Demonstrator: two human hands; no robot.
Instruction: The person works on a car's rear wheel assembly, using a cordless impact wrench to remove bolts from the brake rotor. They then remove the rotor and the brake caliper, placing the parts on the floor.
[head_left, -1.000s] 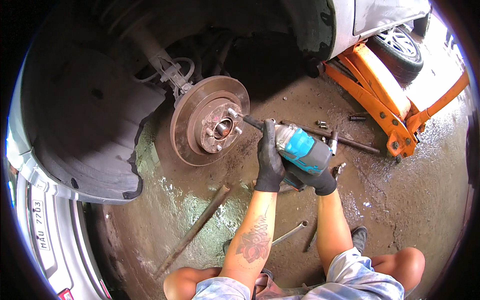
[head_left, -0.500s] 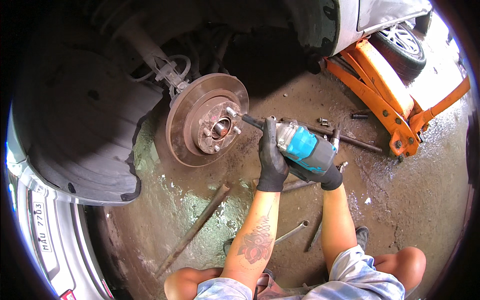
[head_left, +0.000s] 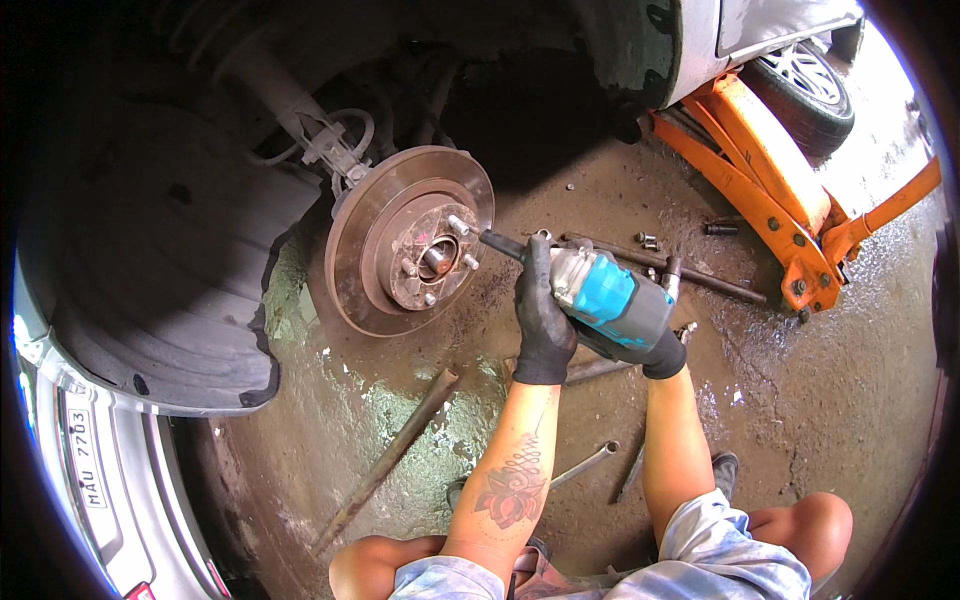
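Observation:
In both my gloved hands is a blue and black cordless impact wrench (head_left: pixel 612 298), held slanting toward the hub. My left hand (head_left: pixel 545 315) is closed round its front end, by the dark socket (head_left: pixel 505 243). My right hand (head_left: pixel 662 354) grips the rear underside, its fingers mostly hidden by the tool's body. Just left of the socket's tip stands a wheel stud (head_left: pixel 458 225) on the hub (head_left: pixel 412 262); whether they touch I cannot tell. Around the hub sits a worn, rusty brake disc (head_left: pixel 350 262), with several studs showing.
An orange floor jack (head_left: pixel 770 190) stands at the right, a wheel (head_left: pixel 805 95) behind it. Long metal bars (head_left: pixel 715 285), a pipe (head_left: pixel 395 450) and sockets (head_left: pixel 648 241) lie on the wet floor. The dark wheel-arch liner (head_left: pixel 180 270) hangs at the left.
The brake disc appears slightly further left in the picture, and the socket's tip sits a touch lower. Both hands keep their hold on the impact wrench.

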